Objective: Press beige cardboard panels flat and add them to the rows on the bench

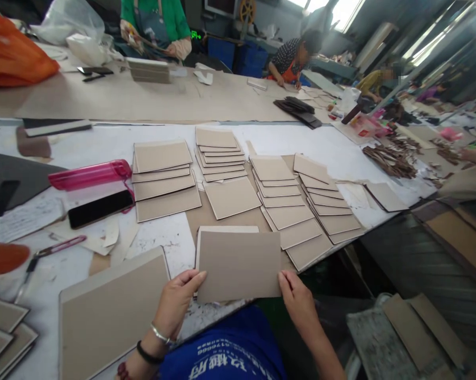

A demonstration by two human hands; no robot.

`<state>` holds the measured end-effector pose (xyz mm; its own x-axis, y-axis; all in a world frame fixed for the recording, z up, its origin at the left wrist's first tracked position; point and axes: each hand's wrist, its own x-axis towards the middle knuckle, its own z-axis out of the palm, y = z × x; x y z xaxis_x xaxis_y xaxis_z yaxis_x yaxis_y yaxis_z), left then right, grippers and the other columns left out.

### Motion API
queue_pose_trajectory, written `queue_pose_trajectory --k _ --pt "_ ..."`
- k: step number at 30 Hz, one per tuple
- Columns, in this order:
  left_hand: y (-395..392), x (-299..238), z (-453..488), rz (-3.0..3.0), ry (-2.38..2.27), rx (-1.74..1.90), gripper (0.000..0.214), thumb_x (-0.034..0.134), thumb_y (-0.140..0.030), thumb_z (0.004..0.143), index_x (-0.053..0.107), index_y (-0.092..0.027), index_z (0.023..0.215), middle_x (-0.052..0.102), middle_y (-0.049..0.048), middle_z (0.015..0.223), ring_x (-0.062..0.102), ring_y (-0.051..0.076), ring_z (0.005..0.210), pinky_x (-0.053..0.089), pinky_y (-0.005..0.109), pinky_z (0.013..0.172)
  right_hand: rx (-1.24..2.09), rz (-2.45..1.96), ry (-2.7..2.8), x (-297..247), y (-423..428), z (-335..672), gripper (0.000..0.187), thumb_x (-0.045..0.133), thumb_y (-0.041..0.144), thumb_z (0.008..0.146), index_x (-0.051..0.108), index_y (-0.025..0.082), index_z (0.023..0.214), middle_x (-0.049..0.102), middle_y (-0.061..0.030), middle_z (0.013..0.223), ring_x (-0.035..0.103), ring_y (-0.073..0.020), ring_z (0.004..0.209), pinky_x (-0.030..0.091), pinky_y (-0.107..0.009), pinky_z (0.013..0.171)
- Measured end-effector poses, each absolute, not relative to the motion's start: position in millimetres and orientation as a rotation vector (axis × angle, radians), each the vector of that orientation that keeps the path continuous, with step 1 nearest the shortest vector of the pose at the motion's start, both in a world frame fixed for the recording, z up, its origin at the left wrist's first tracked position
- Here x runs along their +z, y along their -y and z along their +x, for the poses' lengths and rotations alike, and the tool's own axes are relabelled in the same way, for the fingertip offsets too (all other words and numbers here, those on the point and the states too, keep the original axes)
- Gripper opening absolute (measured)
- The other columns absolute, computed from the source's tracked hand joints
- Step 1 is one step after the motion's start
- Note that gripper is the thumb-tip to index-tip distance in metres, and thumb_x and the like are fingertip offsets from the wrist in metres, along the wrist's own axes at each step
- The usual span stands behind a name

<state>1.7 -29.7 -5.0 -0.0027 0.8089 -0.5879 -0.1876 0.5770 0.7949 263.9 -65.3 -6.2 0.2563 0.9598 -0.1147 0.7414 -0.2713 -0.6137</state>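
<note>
In the head view a flat taupe cardboard panel (240, 266) is held level near the table's front edge. My left hand (178, 298) pinches its left edge between thumb and fingers, and my right hand (298, 300) grips the lower right edge. Behind the panel shows the pale border of another piece (228, 229); whether it is held too I cannot tell. Overlapping rows of similar panels with dark edges (289, 216) lie just beyond. A larger taupe panel (111, 316) with a pale top strip rests left of my left hand.
To the left lie a black phone (100, 208), a pink case (91, 175), a pen-like tool (62, 246) and more panels (4, 338). Dark brown strips (392, 158) pile up at right. Across the table a person in green (154, 26) and other people work.
</note>
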Motion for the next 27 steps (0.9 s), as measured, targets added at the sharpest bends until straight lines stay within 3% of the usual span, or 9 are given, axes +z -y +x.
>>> queue_pose_trajectory --k 7,11,27 --pt "15 -46 -7 1.204 -1.68 0.626 0.039 0.046 -0.056 0.067 0.056 -0.019 0.059 0.047 -0.003 0.05 0.045 0.015 0.056 0.034 0.026 0.056 0.646 -2.108 1.852 -38 38 271 0.035 0.029 0.044 0.086 0.044 0.022 0.064 0.05 -0.0004 0.062 0.046 -0.0151 0.059 0.034 -0.026 0.058" --pt "7 -58 -8 1.278 -1.767 0.504 0.037 0.038 -0.054 0.068 0.05 -0.021 0.059 0.047 -0.0025 0.051 0.046 0.016 0.057 0.034 0.026 0.055 0.718 -2.103 1.884 -61 29 272 0.03 0.03 0.04 0.085 0.041 0.022 0.064 0.048 0.0008 0.058 0.044 -0.0147 0.057 0.032 -0.025 0.056" --pt "3 -72 -10 1.315 -1.806 0.35 0.033 0.037 -0.052 0.07 0.044 -0.022 0.059 0.042 -0.0039 0.049 0.042 0.015 0.054 0.031 0.026 0.055 0.791 -2.215 2.005 -82 27 271 0.023 0.035 0.03 0.088 0.045 0.02 0.07 0.053 -0.0006 0.065 0.048 -0.0142 0.061 0.029 -0.024 0.059"
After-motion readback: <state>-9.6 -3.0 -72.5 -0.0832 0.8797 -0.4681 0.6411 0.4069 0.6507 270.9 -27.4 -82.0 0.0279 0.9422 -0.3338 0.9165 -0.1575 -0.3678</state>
